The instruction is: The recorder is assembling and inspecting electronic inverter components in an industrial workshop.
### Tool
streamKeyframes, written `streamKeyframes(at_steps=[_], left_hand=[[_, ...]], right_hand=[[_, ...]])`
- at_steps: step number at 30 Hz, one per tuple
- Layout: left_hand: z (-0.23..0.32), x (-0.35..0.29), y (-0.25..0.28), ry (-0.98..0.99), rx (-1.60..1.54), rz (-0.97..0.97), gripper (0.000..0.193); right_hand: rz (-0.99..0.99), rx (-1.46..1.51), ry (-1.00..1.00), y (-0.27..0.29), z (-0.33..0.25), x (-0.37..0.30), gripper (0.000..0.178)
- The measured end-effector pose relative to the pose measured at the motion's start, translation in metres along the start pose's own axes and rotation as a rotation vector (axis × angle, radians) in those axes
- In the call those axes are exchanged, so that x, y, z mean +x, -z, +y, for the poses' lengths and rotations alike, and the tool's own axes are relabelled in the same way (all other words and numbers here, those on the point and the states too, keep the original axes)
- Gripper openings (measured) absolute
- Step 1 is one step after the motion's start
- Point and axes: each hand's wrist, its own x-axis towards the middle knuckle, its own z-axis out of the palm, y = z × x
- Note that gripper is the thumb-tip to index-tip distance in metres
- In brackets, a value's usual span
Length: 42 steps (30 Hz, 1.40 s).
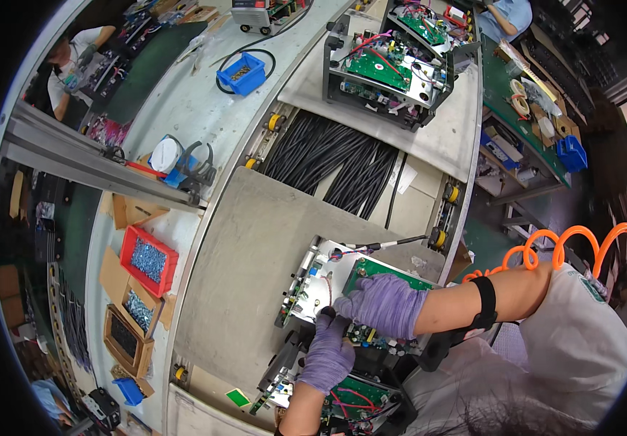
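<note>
Both my hands wear purple-grey knit gloves and meet over an open electronics unit [318, 282] with a bright metal plate, a green circuit board [409, 282] and thin wires. My right hand [386, 305] lies over the board with its fingers curled inward; what they hold, if anything, is hidden. Reaching up from below, my left hand [328, 354] has its fingers bent together at the unit's near edge. Something small and dark shows at its fingertips, too small to name. Closer to me, partly under my left forearm, sits a second similar unit [353, 396].
Ahead on the conveyor line stand more units [390, 73]. Black cables [328, 156] lie between the grey pallets [248, 240]. Along the left bench are a red bin of screws [150, 260], cardboard boxes and a blue bin [242, 74]. An orange coiled hose [575, 236] hangs at right. Other people work farther off.
</note>
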Motion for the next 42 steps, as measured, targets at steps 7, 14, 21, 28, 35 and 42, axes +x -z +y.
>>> streamKeyframes(at_steps=[7, 14, 21, 28, 35, 42], left_hand=[[0.001, -0.004, -0.004, 0.112, 0.177, 0.011, 0.052], [-0.017, -0.006, -0.01, 0.152, -0.03, -0.05, 0.051], [-0.009, -0.006, -0.013, 0.157, -0.031, 0.013, 0.055], [-0.008, -0.006, -0.012, 0.203, 0.066, -0.025, 0.056], [-0.003, -0.013, -0.009, 0.163, 0.094, 0.013, 0.056], [-0.002, -0.017, -0.011, 0.068, 0.177, 0.092, 0.055]], right_hand=[[0.157, -0.021, 0.16, -0.012, 0.01, -0.003, 0.045], [0.262, 0.101, 0.168, -0.017, 0.015, 0.002, 0.041], [-0.043, 0.148, -0.052, 0.006, 0.003, 0.005, 0.046], [-0.094, 0.223, -0.106, 0.011, 0.004, -0.009, 0.043], [0.158, 0.331, -0.19, -0.011, 0.003, -0.025, 0.031], [0.306, 0.245, -0.169, -0.002, 0.002, -0.046, 0.029]])
